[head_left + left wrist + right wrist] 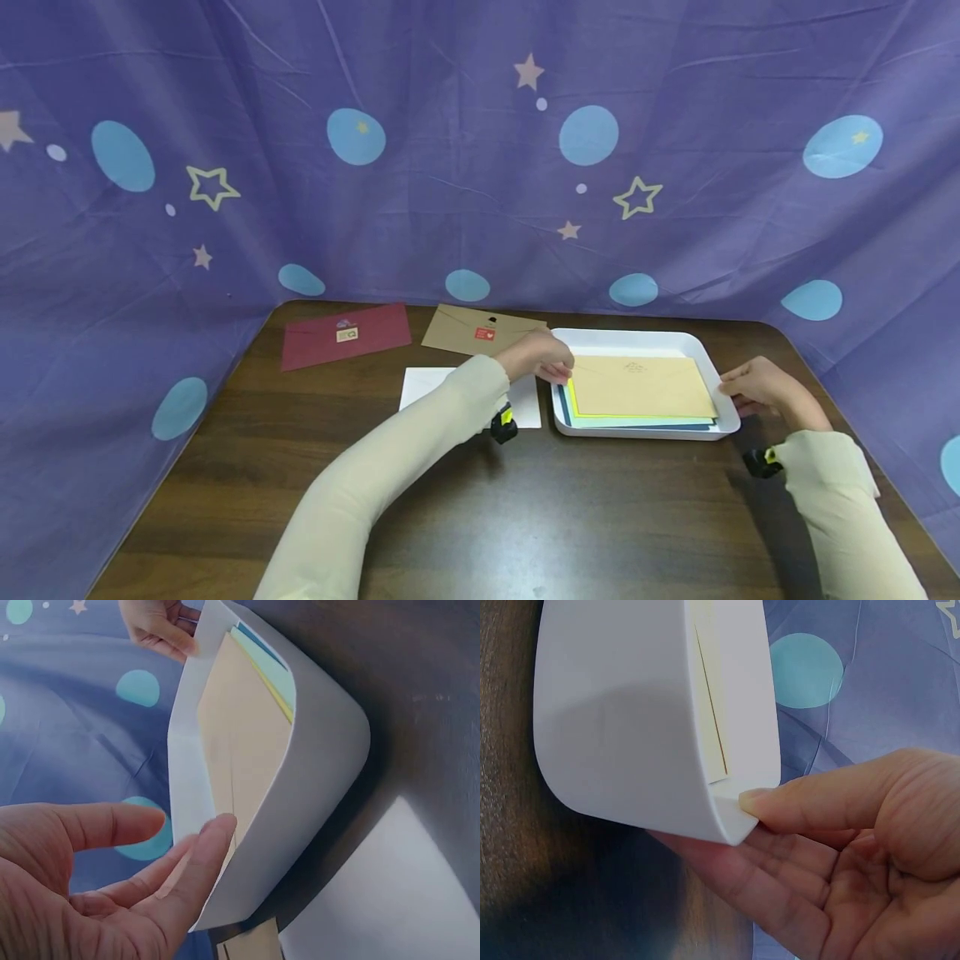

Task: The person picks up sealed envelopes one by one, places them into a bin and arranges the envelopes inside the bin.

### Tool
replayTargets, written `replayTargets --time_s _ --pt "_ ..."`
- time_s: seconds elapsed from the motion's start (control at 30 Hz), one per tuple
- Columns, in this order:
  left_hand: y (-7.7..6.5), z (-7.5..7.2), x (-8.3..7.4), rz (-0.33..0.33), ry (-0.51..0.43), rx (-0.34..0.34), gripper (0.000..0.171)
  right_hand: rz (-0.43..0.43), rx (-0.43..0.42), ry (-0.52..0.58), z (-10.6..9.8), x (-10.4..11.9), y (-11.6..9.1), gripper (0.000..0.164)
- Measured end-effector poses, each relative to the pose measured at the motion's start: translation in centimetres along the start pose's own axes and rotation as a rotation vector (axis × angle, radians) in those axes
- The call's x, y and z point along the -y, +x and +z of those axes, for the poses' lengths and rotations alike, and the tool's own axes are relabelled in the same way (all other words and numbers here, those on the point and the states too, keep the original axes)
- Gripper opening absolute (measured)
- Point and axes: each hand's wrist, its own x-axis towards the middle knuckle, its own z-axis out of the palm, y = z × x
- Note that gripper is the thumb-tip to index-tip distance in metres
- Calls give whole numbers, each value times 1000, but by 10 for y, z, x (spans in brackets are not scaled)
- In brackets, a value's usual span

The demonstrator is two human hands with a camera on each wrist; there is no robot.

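Observation:
A white tray [630,342] holds a stack of envelopes, with a tan envelope [637,385] on top. Yellow, pale green and dark blue edges show under it. At the tray's right end, my right hand [763,385] pinches the wall, thumb [780,802] inside and fingers beneath. My left hand [538,353] is at the tray's left end. In the left wrist view its thumb stands apart from the fingers, and a fingertip [217,832] overlaps the rim; whether it touches cannot be told.
Left of the tray lies a white envelope [423,383], partly under my left sleeve. Behind it are a brown envelope [457,327] with a red sticker and a dark red envelope [382,327]. A purple curtain [465,167] hangs behind the wooden table [300,433].

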Motion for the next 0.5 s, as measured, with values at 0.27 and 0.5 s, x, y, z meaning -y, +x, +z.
replayTargets --time_s 0.27,0.5 --pt "-9 -16 -1 37 215 -3 13 2 -3 -9 0 -1 2 48" --pt "-18 -38 -1 139 349 3 7 5 -12 -15 0 -1 2 48"
